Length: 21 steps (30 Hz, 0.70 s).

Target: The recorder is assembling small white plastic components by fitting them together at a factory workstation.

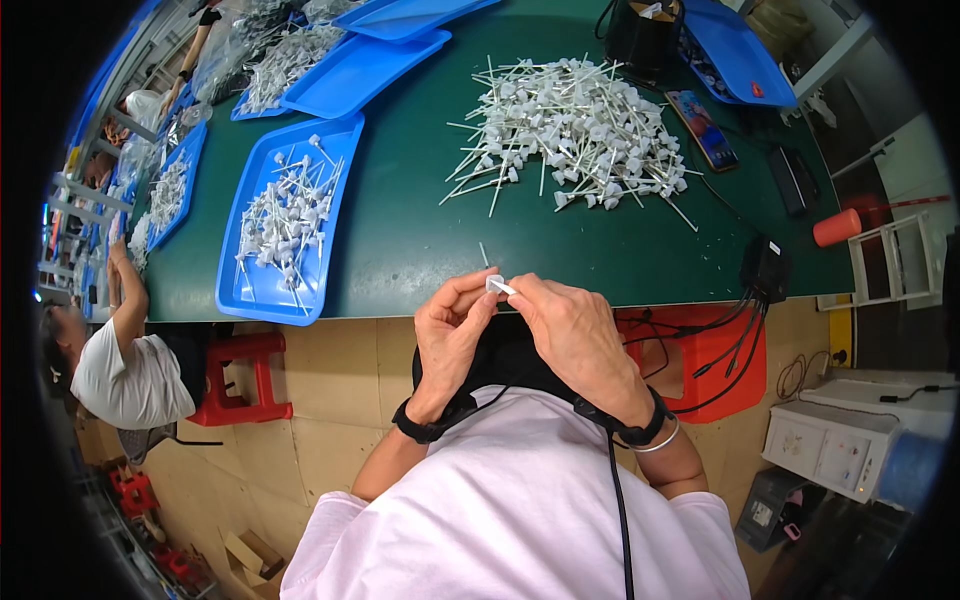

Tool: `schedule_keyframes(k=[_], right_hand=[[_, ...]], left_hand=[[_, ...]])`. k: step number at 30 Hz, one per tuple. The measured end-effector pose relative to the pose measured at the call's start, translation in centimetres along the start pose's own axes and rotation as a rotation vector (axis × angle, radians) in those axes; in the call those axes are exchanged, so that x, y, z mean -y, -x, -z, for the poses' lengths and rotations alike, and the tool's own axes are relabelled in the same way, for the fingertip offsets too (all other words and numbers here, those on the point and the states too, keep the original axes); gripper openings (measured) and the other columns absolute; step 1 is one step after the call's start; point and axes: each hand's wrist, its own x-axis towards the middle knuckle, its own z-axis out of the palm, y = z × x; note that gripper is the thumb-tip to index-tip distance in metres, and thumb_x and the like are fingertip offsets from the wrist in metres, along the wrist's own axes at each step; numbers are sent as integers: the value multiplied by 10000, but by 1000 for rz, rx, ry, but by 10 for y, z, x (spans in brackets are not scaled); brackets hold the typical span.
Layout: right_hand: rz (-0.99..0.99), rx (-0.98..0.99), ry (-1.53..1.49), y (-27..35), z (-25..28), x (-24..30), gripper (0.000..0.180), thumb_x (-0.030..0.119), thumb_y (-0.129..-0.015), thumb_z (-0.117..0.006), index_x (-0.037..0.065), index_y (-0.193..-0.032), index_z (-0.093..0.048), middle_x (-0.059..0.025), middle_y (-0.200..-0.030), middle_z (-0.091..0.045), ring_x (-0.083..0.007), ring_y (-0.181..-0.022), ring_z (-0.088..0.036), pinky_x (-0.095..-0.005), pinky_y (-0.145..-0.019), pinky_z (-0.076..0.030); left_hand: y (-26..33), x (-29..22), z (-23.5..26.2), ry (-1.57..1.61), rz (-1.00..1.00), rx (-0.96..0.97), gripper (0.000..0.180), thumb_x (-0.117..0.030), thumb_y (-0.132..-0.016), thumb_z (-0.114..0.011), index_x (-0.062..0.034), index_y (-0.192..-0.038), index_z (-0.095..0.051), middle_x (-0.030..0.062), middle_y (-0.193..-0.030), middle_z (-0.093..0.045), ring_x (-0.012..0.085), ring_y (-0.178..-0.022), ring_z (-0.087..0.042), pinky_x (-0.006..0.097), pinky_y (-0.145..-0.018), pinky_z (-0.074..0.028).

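Note:
Both hands meet just over the table's near edge, around a small white plastic cap (494, 284) with a thin stem. My left hand (452, 325) pinches the cap between thumb and fingers; a thin stem sticks up past its fingertips. From the other side my right hand (572, 322) is closed on a short white stick (503, 288) that touches the cap. Whether the two are joined I cannot tell. Beyond the hands lies a big heap of white stemmed caps (585, 135). To the left, a blue tray (238, 225) holds several more of them.
More blue trays (365, 72) stand at the far left on the green table (400, 215). A phone (705, 132), a black box with cables (765, 268) and another blue tray (735, 55) are on the right. A co-worker (135, 370) sits at left near a red stool (245, 380).

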Motion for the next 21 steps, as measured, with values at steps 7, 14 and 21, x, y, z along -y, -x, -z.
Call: schedule_keyframes(k=[7,14,21], right_hand=[[-62,50,-202,-4,-1,-10,158,169,-977,-567,18,-933,-582,-213,-699,-612,-427,-685,-609,-492,-549,-445],[-55,45,-144,-5,3,-6,140,166,-968,-578,26,-956,-587,-197,-737,-633,-415,-676,-613,-481,-566,-454],[-6,-52,52,3,3,6,116,148,-953,-599,33,-954,-588,-152,-760,-638,-363,-634,-630,-451,-538,-472]], left_hand=[[-1,3,5,-285,-172,2,272,-7,-937,-640,33,-1206,-634,77,-1053,-711,106,-943,-664,229,-817,-528],[-1,5,-3,3,-29,-24,286,-32,-938,-653,49,-1210,-616,99,-1052,-718,116,-939,-675,230,-802,-531],[-5,2,-3,64,2,-18,268,-38,-943,-652,45,-1195,-616,119,-1058,-719,150,-969,-694,231,-780,-534]])
